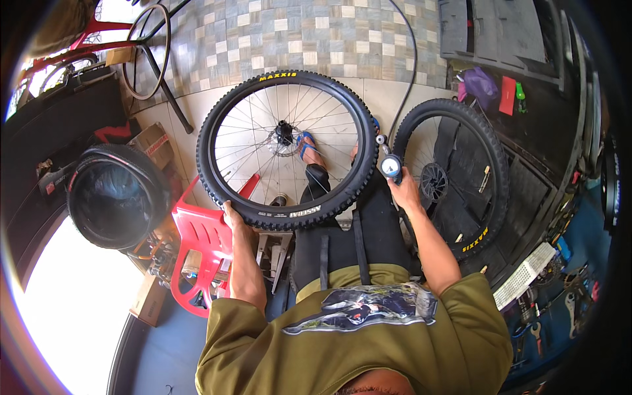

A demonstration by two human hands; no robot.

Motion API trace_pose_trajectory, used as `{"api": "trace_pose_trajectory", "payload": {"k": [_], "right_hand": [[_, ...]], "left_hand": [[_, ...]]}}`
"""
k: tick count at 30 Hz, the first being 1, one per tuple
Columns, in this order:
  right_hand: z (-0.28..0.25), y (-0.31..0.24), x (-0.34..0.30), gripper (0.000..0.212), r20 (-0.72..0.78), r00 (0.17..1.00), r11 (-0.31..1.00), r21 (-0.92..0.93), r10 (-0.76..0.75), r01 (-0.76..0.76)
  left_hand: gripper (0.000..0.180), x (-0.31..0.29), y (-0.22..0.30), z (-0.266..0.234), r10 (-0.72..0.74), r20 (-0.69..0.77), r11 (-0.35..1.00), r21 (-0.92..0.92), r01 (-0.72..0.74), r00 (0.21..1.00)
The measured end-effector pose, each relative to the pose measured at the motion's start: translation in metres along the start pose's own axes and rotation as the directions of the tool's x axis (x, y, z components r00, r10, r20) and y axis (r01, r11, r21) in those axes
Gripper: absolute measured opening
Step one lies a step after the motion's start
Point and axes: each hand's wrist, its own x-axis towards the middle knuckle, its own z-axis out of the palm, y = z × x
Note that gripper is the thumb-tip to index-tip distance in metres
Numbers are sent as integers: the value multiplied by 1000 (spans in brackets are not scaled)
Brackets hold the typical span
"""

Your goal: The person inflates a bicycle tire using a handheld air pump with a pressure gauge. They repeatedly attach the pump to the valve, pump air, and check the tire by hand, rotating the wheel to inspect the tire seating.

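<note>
Far floor: I get beige-and-grey checkered tile point(329, 39).
Near floor: plain cream tile point(387, 95).
Lower left: blue surface point(158, 355).
Chair: red plastic chair point(186, 227), slotted back, left side.
Upper right: dark grey panels point(497, 26).
Light: white glare point(72, 296), left; window or doorway, I can't tell.

My left grip point(235, 218) has the bicycle wheel point(284, 134) by its near left edge, its face turned up toward me. A black, knobby tire point(208, 153) sits around the rim, with yellow lettering on the far side and pale lettering on the near side; thin spokes point(322, 113) run to a black hub. In my right grip point(404, 189) I hold an air gauge point(392, 166), its round, pale dial facing up, just beside the tire's right edge.
</note>
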Motion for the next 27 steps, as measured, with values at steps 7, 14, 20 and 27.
{"api": "trace_pose_trajectory", "payload": {"k": [7, 14, 20, 27], "right_hand": [[36, -17, 3, 46, 51, 965, 964, -45, -258, 261], [53, -38, -3, 52, 148, 958, 957, -125, -244, 263], [63, -44, -10, 58, 192, 942, 940, -156, -274, 305], [62, -40, -12, 67, 240, 944, 940, -201, -225, 275]], "left_hand": [[45, 41, -12, -28, 4, 24, 1000, 10, -4, 1000], [50, 60, -33, -22, -25, 14, 999, 40, 24, 1000], [47, 79, -43, -38, -59, 3, 998, 0, 59, 998], [43, 80, -43, -35, -57, 74, 996, -57, 62, 996]]}}
